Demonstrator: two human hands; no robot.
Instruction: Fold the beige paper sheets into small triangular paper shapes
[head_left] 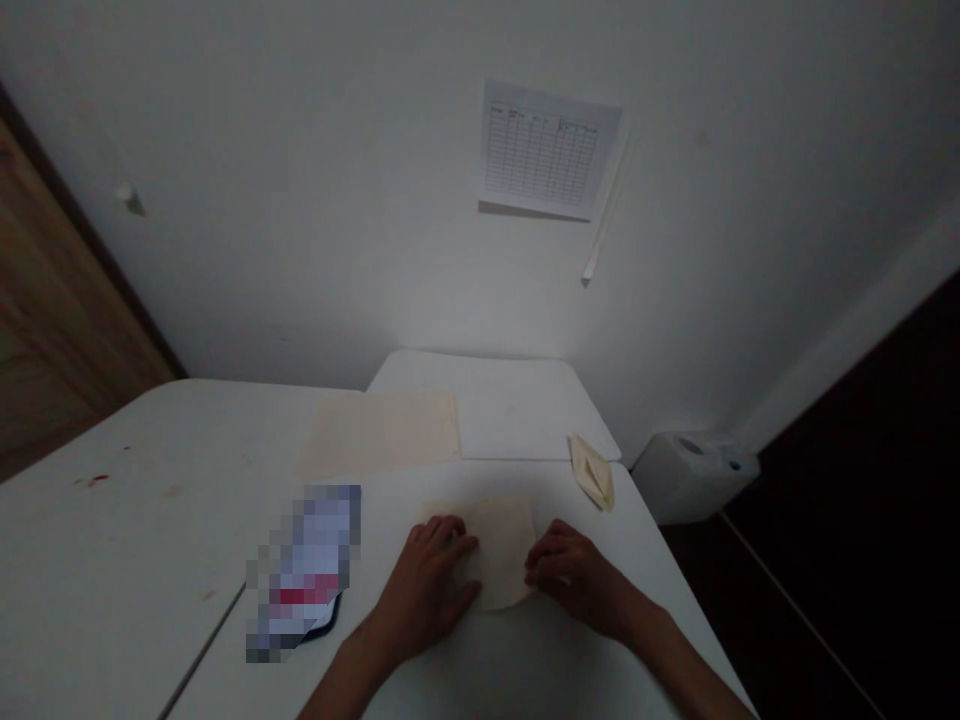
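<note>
A cream sheet of paper, partly folded, lies on the white table in front of me. My left hand rests flat on its left side with fingers stretched over the paper. My right hand sits at the paper's right edge, fingers curled and pressed down on it. A folded cream paper piece lies near the table's right edge. A stack of cream sheets lies further back.
A phone with a blurred screen lies left of my left hand. A printed table sheet hangs on the white wall. A white box-like object stands on the dark floor at right. A wooden door is at left.
</note>
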